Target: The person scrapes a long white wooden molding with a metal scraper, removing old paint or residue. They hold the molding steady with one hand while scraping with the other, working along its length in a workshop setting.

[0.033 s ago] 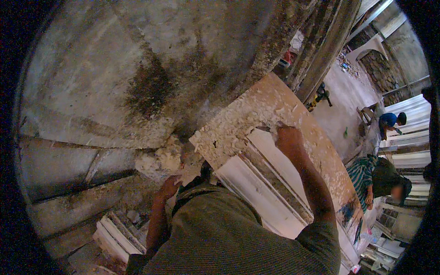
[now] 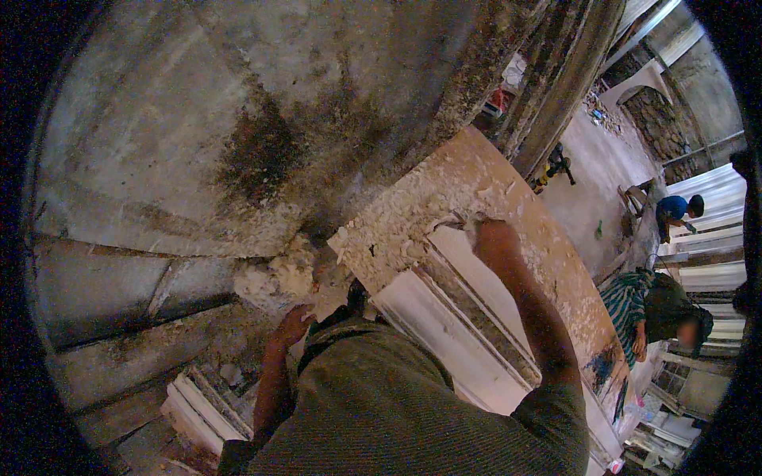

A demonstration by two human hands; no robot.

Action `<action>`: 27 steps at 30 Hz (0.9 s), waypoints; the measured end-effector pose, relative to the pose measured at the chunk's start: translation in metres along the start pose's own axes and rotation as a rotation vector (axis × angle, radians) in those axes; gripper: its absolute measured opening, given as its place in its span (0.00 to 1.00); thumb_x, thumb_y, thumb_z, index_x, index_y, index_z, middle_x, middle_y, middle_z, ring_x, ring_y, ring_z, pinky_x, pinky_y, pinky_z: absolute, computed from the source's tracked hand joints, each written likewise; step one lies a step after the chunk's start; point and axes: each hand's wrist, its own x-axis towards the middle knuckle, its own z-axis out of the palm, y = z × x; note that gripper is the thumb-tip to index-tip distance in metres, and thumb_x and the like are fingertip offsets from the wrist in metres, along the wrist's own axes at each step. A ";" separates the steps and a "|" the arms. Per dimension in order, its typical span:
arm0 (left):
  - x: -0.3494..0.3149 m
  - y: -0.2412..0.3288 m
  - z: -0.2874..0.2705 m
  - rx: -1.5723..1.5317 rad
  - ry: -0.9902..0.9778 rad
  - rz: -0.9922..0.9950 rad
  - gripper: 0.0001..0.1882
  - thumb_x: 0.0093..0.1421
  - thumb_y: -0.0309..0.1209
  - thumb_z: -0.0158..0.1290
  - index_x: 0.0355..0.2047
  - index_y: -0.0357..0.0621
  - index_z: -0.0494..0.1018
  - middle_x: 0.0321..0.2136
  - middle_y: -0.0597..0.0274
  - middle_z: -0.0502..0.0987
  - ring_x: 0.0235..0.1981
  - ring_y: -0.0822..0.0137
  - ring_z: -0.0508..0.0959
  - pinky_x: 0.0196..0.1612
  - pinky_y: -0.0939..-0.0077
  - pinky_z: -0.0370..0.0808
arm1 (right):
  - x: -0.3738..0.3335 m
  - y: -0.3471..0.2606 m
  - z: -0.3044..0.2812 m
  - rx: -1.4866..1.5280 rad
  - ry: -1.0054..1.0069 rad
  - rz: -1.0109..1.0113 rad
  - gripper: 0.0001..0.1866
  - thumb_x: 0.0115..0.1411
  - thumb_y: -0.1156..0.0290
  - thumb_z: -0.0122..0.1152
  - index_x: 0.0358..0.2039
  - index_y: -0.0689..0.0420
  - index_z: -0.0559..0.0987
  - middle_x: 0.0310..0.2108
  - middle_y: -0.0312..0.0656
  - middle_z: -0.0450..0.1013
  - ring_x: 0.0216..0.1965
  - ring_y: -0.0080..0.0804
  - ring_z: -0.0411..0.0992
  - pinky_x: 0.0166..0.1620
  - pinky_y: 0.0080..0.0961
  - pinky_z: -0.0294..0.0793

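Pale, ridged moulding pieces [image 2: 484, 274] lie side by side on a brown board [image 2: 468, 151] in front of me. My right hand [image 2: 494, 236] is closed at the far end of the rightmost piece, around a small dark tool [image 2: 454, 220]; its blade sticks out leftward and its exact kind is unclear. Wet-looking pale flakes [image 2: 397, 226] cover the board around it. My left hand [image 2: 294, 325] hangs low on the left, next to a lumpy pale heap [image 2: 278, 279]. Its fingers are loosely bent, with nothing visible in them.
A stained grey wall or slab [image 2: 159, 103] fills the upper left. More white mouldings [image 2: 202, 408] lie at lower left. On the right are a person in a striped top [image 2: 627, 305] and another in blue [image 2: 673, 208], farther off. A yellow-and-black power tool [image 2: 552, 168] rests beyond the board.
My right hand has turned slightly, and the tool's blade has shifted a little at the end of the moulding. My left hand stays in place.
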 end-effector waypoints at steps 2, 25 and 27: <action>-0.001 -0.005 0.006 -0.009 0.016 0.025 0.26 0.66 0.44 0.54 0.59 0.45 0.70 0.58 0.46 0.70 0.59 0.48 0.71 0.60 0.57 0.70 | 0.002 0.001 0.005 0.039 -0.055 -0.115 0.12 0.48 0.73 0.58 0.34 0.62 0.78 0.35 0.55 0.78 0.32 0.53 0.79 0.34 0.48 0.79; 0.002 -0.001 0.002 -0.009 -0.051 -0.015 0.26 0.67 0.46 0.51 0.59 0.43 0.70 0.61 0.46 0.68 0.62 0.49 0.68 0.64 0.58 0.65 | 0.018 0.012 0.021 0.110 0.096 0.186 0.13 0.44 0.67 0.64 0.28 0.62 0.82 0.31 0.57 0.79 0.35 0.55 0.79 0.40 0.48 0.79; -0.003 -0.008 0.006 -0.006 -0.028 -0.019 0.26 0.67 0.47 0.51 0.59 0.43 0.70 0.62 0.47 0.68 0.64 0.49 0.66 0.65 0.58 0.64 | 0.022 0.020 0.015 0.054 0.173 0.238 0.13 0.43 0.67 0.65 0.27 0.63 0.81 0.30 0.58 0.78 0.35 0.55 0.79 0.40 0.48 0.79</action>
